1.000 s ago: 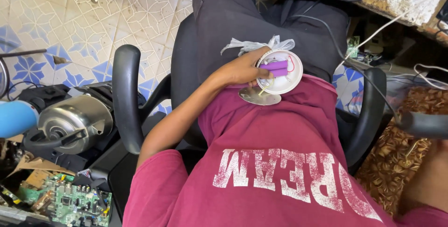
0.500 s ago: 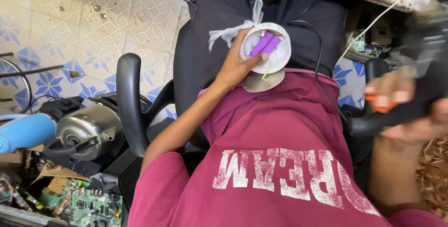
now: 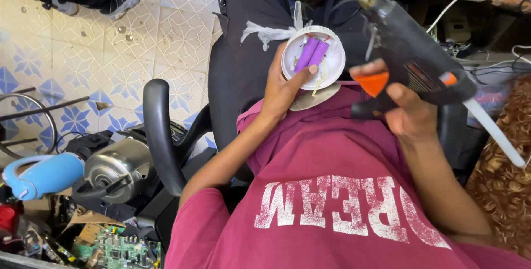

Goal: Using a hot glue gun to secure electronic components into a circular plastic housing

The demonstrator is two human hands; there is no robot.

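Glue gun now raised beside the white round housing

From my seat, taking the white round housing point(image 3: 313, 58) as the mark: to its left my left hand point(image 3: 282, 86) grasps its rim, thumb pressed on the edge, two purple cells point(image 3: 311, 53) lying inside it. The housing has lifted from my lap since a second ago. To its right my right hand point(image 3: 406, 108), barely in view before, is clenched on the black glue gun point(image 3: 412, 53), finger at the orange trigger, nozzle just beside the housing's upper right.
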